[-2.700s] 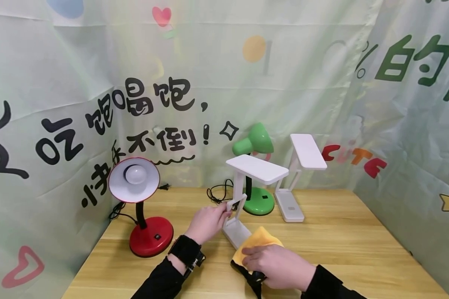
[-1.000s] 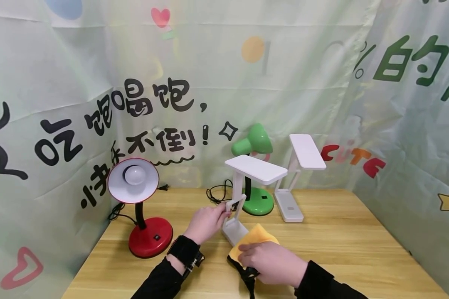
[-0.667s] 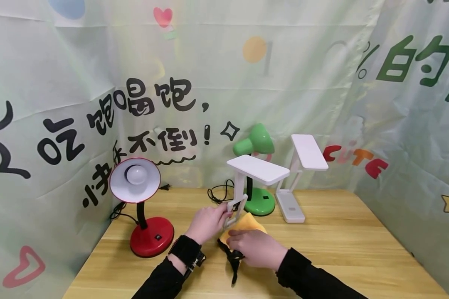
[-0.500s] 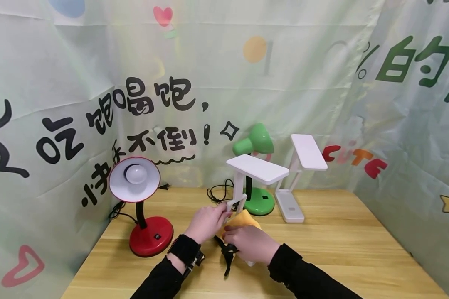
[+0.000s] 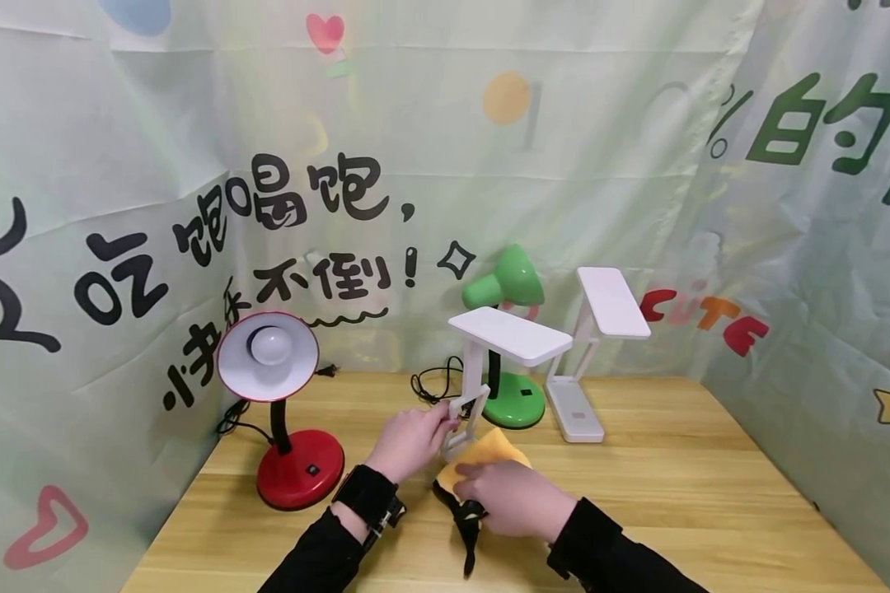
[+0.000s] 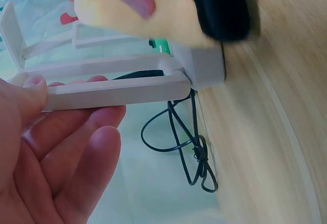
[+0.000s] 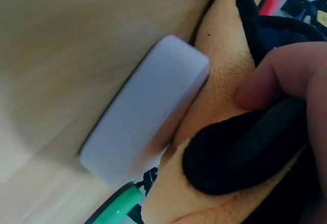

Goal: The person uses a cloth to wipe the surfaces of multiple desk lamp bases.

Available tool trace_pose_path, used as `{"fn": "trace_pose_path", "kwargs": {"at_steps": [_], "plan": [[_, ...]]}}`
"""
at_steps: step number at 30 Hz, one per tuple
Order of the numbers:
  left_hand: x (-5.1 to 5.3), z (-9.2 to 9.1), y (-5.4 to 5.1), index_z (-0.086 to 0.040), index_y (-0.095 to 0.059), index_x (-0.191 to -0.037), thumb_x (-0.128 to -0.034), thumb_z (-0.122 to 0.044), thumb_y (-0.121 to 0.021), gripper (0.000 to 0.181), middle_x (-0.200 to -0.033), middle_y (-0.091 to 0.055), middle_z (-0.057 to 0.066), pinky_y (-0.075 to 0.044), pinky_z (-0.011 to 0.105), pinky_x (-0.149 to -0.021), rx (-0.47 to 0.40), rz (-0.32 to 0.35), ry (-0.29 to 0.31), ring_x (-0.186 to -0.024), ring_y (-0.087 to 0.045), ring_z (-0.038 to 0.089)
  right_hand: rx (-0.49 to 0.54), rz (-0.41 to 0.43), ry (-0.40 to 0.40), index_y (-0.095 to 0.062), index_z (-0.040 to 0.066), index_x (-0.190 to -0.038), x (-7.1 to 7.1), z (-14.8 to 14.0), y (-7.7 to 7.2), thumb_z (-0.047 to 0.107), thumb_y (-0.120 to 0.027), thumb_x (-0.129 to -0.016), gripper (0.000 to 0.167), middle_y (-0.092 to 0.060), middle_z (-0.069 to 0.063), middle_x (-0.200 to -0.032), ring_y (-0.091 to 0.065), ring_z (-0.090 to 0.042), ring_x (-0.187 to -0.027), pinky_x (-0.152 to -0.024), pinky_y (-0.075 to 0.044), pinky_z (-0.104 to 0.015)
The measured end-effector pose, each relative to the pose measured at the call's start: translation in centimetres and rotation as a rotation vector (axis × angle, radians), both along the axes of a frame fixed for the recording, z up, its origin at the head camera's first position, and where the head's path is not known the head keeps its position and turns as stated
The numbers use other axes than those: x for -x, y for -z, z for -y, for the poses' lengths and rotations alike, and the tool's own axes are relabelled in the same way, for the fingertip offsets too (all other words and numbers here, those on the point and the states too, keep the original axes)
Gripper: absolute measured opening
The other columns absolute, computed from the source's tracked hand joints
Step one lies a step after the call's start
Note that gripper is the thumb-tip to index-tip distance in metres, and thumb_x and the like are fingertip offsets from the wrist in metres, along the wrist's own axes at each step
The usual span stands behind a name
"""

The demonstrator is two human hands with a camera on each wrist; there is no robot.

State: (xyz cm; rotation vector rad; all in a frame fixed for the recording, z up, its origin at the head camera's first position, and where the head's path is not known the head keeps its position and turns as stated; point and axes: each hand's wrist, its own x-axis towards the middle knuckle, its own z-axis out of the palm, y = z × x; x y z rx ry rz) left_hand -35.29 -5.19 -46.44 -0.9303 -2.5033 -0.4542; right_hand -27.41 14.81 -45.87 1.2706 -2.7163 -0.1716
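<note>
A white folding desk lamp (image 5: 515, 335) stands near the middle of the table. My left hand (image 5: 408, 441) pinches its lower arm (image 6: 117, 94) between thumb and fingers, clear in the left wrist view. My right hand (image 5: 515, 494) grips a yellow cloth with black edging (image 5: 493, 447) and presses it over the lamp's base. In the right wrist view the end of the white base (image 7: 143, 106) lies against the cloth (image 7: 219, 66). Cloth and hand hide most of the base in the head view.
A red desk lamp (image 5: 300, 471) stands at the left. Behind the held lamp are a green lamp (image 5: 514, 401) and a second white folding lamp (image 5: 611, 302). A coiled black cord (image 6: 196, 150) lies near the back edge. Printed fabric walls (image 5: 601, 123) enclose the wooden table (image 5: 675, 494).
My right hand moved the cloth from the base's front end back toward the lamp's hinge, then slightly forward again. My left hand keeps its hold, and the lamp stays in place.
</note>
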Motion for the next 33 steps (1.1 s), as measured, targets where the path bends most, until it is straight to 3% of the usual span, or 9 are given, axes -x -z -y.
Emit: {"fn": "trace_pose_path", "kwargs": {"at_steps": [5,13,16,21,25,27,31,33], "plan": [[0.0,-0.1,0.0,-0.022,-0.060,-0.098,-0.1050,-0.040,-0.054,0.020,-0.058,-0.041,-0.014,-0.027,0.022,-0.043,0.000,0.008,-0.002,-0.045,-0.035,0.002,0.024,0.059,0.006,-0.073,0.027,-0.117,-2.0,-1.4,-0.5,0.006,-0.077,-0.074,0.048,-0.068,-0.001,-0.134,-0.070,-0.011,-0.109,-0.083,-0.058,-0.030],[0.0,0.0,0.0,-0.023,-0.059,-0.099,-0.1061,-0.040,-0.051,0.020,-0.059,-0.041,-0.014,-0.027,0.022,-0.044,0.007,0.024,-0.014,-0.046,-0.035,0.002,0.121,0.124,-0.079,-0.076,0.025,-0.114,-4.2,-4.3,-1.3,-0.004,-0.071,-0.069,0.053,-0.071,-0.002,-0.128,-0.070,-0.011,-0.109,-0.081,-0.059,-0.029],[0.0,0.1,-0.1,-0.024,-0.058,-0.098,-0.1062,-0.040,-0.051,0.019,-0.059,-0.041,-0.013,-0.027,0.021,-0.045,0.007,0.033,-0.018,-0.046,-0.034,0.002,0.147,0.198,-0.040,-0.077,0.026,-0.112,-4.7,-5.3,-1.6,-0.003,-0.070,-0.070,0.052,-0.071,-0.001,-0.128,-0.071,-0.011,-0.108,-0.082,-0.059,-0.031],[-0.2,0.2,-0.2,-0.023,-0.058,-0.097,-0.1059,-0.038,-0.053,0.018,-0.058,-0.039,-0.013,-0.026,0.021,-0.044,-0.002,0.042,-0.017,-0.045,-0.032,0.002,0.242,0.393,0.050,-0.077,0.024,-0.114,-4.8,-7.8,-2.2,-0.001,-0.069,-0.077,0.045,-0.073,0.003,-0.122,-0.070,-0.007,-0.104,-0.083,-0.059,-0.033],[-0.3,0.2,-0.3,-0.023,-0.059,-0.097,-0.1058,-0.038,-0.053,0.018,-0.058,-0.039,-0.013,-0.026,0.021,-0.044,-0.007,0.056,-0.023,-0.045,-0.031,0.002,0.452,0.542,0.108,-0.074,0.020,-0.119,-4.1,-11.4,-2.5,0.002,-0.068,-0.086,0.037,-0.075,0.006,-0.116,-0.066,-0.002,-0.103,-0.083,-0.055,-0.026],[-0.2,0.2,-0.2,-0.023,-0.060,-0.099,-0.1061,-0.039,-0.052,0.018,-0.059,-0.040,-0.013,-0.026,0.020,-0.045,-0.007,0.068,-0.029,-0.045,-0.031,0.002,0.590,0.604,0.187,-0.071,0.017,-0.123,-3.7,-13.6,-2.7,0.006,-0.066,-0.092,0.033,-0.074,0.002,-0.114,-0.065,0.000,-0.097,-0.081,-0.051,-0.023],[-0.2,0.2,-0.1,-0.024,-0.061,-0.102,-0.1061,-0.040,-0.052,0.019,-0.058,-0.040,-0.013,-0.026,0.021,-0.045,-0.009,0.087,-0.037,-0.045,-0.031,0.002,0.960,0.793,0.417,-0.064,0.005,-0.124,-3.2,-17.5,-2.4,0.014,-0.063,-0.098,0.027,-0.071,-0.005,-0.101,-0.066,-0.006,-0.084,-0.076,-0.053,-0.026],[-0.2,0.2,-0.1,-0.024,-0.061,-0.102,-0.1058,-0.039,-0.053,0.018,-0.058,-0.040,-0.013,-0.026,0.021,-0.044,-0.013,0.088,-0.037,-0.045,-0.031,0.002,1.197,0.955,0.519,-0.061,0.006,-0.119,-3.3,-19.2,-1.9,0.017,-0.060,-0.101,0.021,-0.070,-0.003,-0.094,-0.068,-0.011,-0.077,-0.073,-0.057,-0.029]]}}
